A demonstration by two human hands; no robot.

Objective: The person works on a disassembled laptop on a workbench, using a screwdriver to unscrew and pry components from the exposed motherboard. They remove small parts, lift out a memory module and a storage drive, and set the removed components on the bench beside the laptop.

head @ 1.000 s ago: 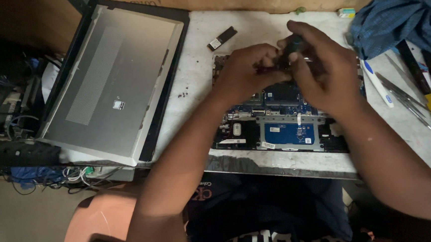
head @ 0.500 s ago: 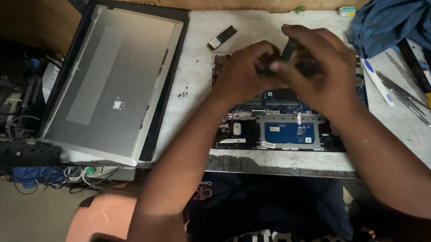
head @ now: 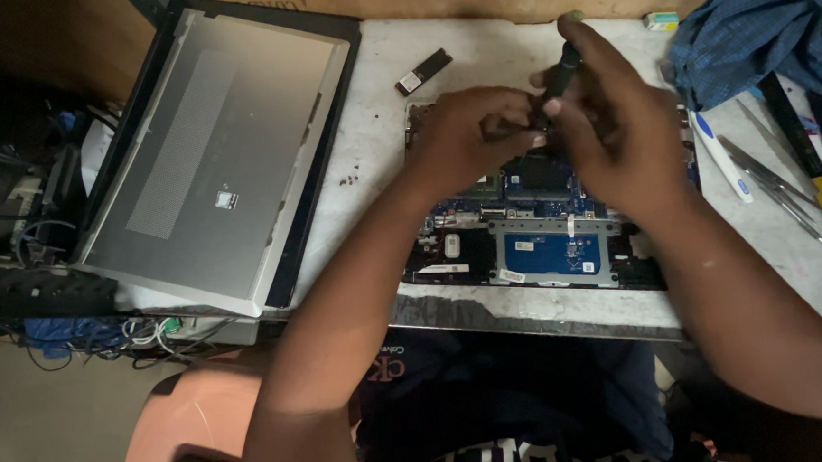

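Opened laptop base, flat on the white surface near its front edge, blue circuit board and silver bracket exposed. Dark-handled screwdriver, held upright and slightly tilted over the board's rear part, tip hidden between 2 hands.

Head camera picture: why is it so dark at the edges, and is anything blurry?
In the head view, light falls mostly on the white table and the grey laptop lid; the left side and the bottom sink into shadow. The left hand and right hand look dark and slightly soft, so the dark tool between them is hard to make out. No strong glare.
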